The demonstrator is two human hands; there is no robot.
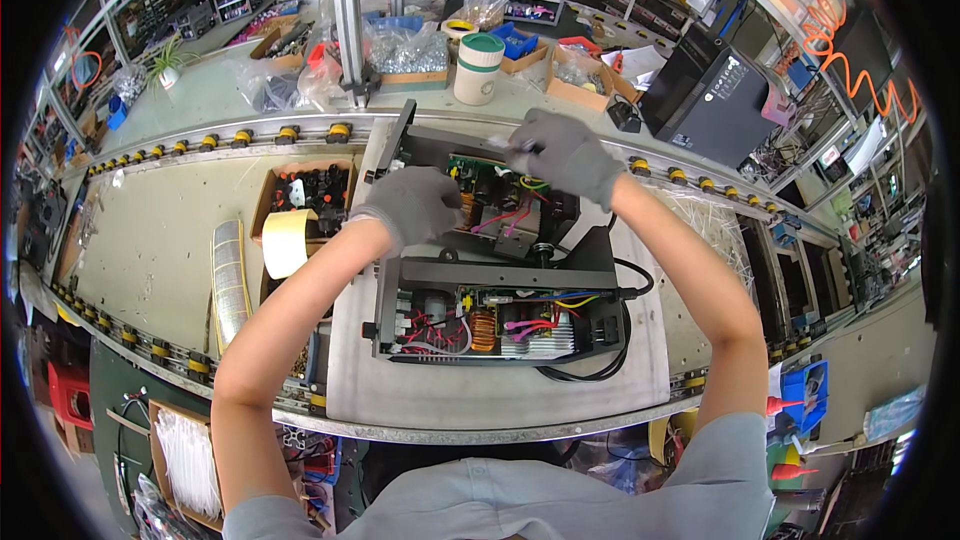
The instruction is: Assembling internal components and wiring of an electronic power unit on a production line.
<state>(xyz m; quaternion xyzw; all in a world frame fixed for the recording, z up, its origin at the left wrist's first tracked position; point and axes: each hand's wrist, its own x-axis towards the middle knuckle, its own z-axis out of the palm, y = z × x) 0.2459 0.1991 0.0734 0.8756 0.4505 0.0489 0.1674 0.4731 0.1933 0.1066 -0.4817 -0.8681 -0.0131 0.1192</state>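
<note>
Two black open metal housings with electronics inside lie one behind the other on a pale board (480,400). The near housing (500,280) shows coils, a green circuit board, silver fins and coloured wires, with a black cable (628,325) at its right end. My left hand (418,205), in a grey glove, is over the left part of the far housing (445,148); its fingers are curled and what they hold, if anything, is hidden. My grey-gloved right hand (572,155) is above that housing's far right side, fingers pinched around something small and blurred.
To the left, a cardboard box (262,190) holds small black parts, beside a roll of labels (230,285). Behind the roller rail (240,138) are a lidded cup (479,70), bins of parts and a dark boxy unit (715,100). Other people sit at the far benches.
</note>
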